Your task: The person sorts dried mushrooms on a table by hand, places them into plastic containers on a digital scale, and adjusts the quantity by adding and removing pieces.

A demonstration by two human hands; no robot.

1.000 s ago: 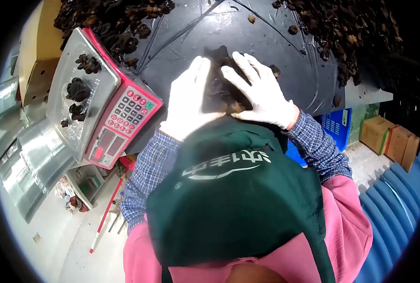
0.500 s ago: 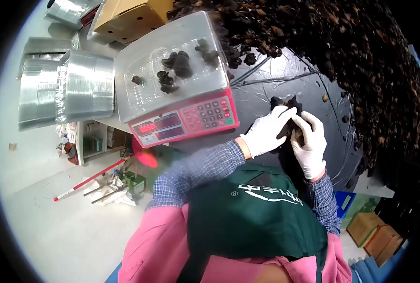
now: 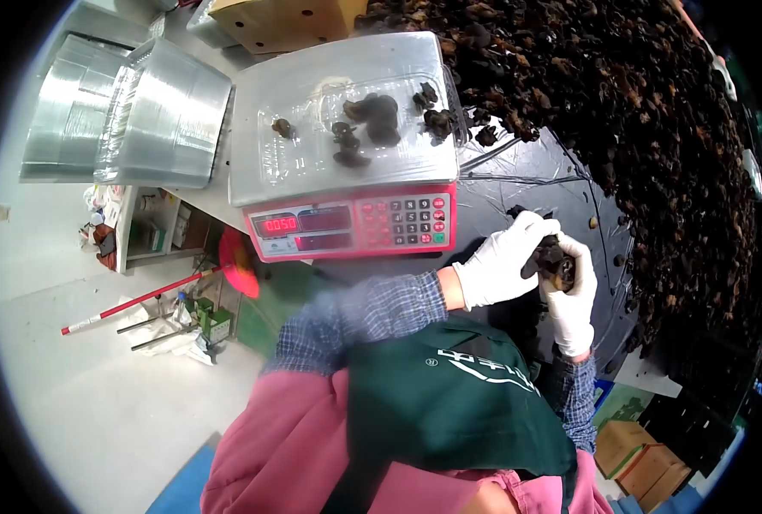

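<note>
Both hands wear white gloves and meet over the dark sheet right of the scale. My left hand [image 3: 503, 264] pinches a dark wood ear mushroom [image 3: 554, 260] from the left. On its other side my right hand [image 3: 574, 304] curls its fingers around the same piece. Part of the mushroom is hidden by the gloves. To the left stands a red digital scale [image 3: 402, 244], its display showing what looks like 0.050. A clear plastic tray [image 3: 295, 163] rests on its metal plate, with several wood ear pieces [image 3: 381, 120] in it.
A large heap of wood ear mushrooms [image 3: 586, 77] covers the back and right of the table. Stacked clear plastic tubs [image 3: 171, 111] stand left of the scale, a cardboard box [image 3: 287, 21] behind it. A red-handled pole [image 3: 141, 303] is at lower left.
The camera view has shifted, so the scale appears farther right and more level. More of the mushroom shows between my fingers, and my hands sit slightly lower in view.
</note>
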